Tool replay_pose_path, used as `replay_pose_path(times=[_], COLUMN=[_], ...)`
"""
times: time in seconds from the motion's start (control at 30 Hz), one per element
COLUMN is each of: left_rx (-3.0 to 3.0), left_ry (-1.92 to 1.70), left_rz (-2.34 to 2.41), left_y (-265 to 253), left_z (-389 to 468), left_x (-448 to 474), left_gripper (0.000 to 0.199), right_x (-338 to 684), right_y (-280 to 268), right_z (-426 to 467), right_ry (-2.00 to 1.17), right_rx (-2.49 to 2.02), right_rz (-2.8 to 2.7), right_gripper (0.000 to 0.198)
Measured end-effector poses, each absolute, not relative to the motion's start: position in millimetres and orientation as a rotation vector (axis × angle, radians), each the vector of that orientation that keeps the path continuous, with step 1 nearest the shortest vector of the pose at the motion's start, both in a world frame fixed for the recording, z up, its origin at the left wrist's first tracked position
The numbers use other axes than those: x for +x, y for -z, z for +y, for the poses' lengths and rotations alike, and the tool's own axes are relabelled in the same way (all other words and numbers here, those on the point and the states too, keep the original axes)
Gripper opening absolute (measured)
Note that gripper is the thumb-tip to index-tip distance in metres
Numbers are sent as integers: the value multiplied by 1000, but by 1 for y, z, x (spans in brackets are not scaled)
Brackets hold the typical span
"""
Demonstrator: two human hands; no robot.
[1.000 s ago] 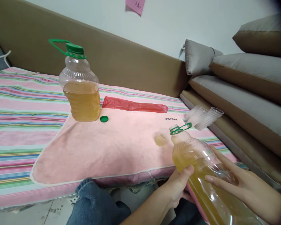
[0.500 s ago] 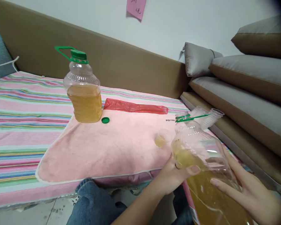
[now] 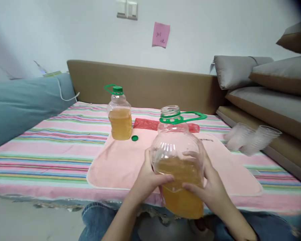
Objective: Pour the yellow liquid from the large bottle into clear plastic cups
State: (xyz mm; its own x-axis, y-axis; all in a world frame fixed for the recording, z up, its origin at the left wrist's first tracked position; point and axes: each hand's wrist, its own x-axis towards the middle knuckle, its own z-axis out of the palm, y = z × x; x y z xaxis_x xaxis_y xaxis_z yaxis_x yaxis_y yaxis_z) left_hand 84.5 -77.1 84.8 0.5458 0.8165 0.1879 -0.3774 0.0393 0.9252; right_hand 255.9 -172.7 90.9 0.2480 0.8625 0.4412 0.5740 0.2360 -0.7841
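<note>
A big clear plastic jug of amber liquid is gripped from both sides, upright over the bed's front edge. My left hand wraps its left side, thumb across the front. On the right side, my right hand holds it the same way. The jug's mouth is uncapped, with a green carry handle sticking out to the right. Farther back on the left stands a second, capped jug of similar liquid. Beside it lies a green cap. The cup seen earlier is hidden behind the held jug.
A pink towel lies on the striped bedsheet. A crumpled red plastic bag is behind the jugs. Stacks of clear plastic cups lie at right, beside piled grey-brown cushions. A brown headboard runs along the wall.
The held jug has gone from tilted at the right to upright nearer the middle, both hands staying on it. My view has turned and pulled back.
</note>
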Motion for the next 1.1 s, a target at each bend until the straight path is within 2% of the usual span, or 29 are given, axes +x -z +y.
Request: replay_pose_path(times=[0.23, 0.37, 0.7, 0.87, 1.1], left_rx=[1361, 1451, 1488, 1479, 1463], left_ry=[-1218, -1259, -1243, -1305, -1413], left_rz=[667, 785, 884, 893, 958], left_y=[-105, -110, -91, -75, -64], left_z=[-39, -15, 43, 45, 53], left_x=[20, -8, -55, -55, -53], left_gripper=[96, 96, 97, 98, 89], right_x=[196, 165, 115, 110, 107], right_y=[-60, -54, -20, -9, -13], right_z=[-75, -29, 45, 49, 45], right_ry=[-631, -695, -777, -719, -588], right_rx=[-906, -711, -657, -653, -839], right_rz=[-1405, -1393, -1356, -1388, -1435], right_gripper=[120, 121, 120, 118, 111])
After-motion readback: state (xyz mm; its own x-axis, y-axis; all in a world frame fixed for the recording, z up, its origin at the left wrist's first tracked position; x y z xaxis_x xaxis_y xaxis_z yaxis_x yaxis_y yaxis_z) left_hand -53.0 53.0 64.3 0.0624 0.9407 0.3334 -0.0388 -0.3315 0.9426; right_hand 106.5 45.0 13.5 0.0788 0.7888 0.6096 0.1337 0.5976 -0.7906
